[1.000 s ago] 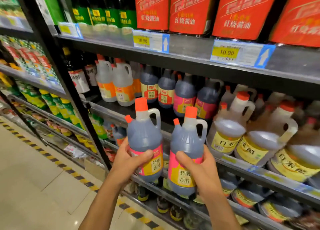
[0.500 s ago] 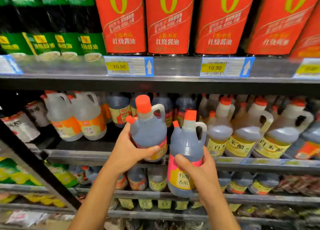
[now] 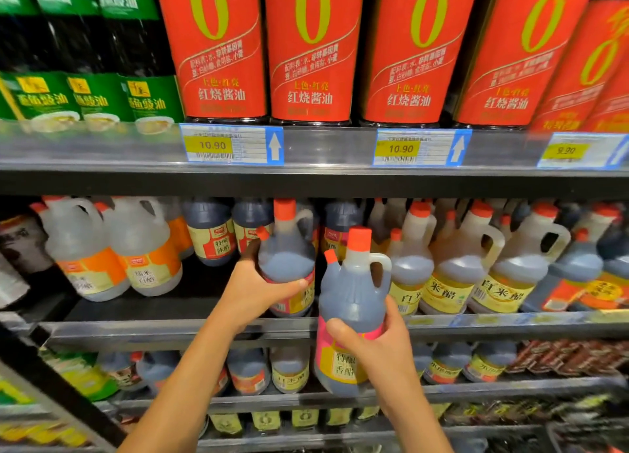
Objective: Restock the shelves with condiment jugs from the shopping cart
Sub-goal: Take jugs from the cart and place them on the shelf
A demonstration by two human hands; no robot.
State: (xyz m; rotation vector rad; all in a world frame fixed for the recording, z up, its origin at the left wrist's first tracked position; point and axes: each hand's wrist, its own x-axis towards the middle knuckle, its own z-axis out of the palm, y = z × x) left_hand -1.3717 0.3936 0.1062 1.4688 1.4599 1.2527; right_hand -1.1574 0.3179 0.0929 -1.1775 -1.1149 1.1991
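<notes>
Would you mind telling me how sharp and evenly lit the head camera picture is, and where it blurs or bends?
Head view: the red-label bottles and left price tag read sharp at centre; head view: the clear price strip carries pale glare; head view: the bottom-right packets smear, and the far-right red bottle leans from wide-angle distortion.

Light: bright, even, from overhead.
Glare: pale sheen along the upper shelf (image 3: 323, 147) front edge.
Blur: bottom corners smeared; edges bowed.
</notes>
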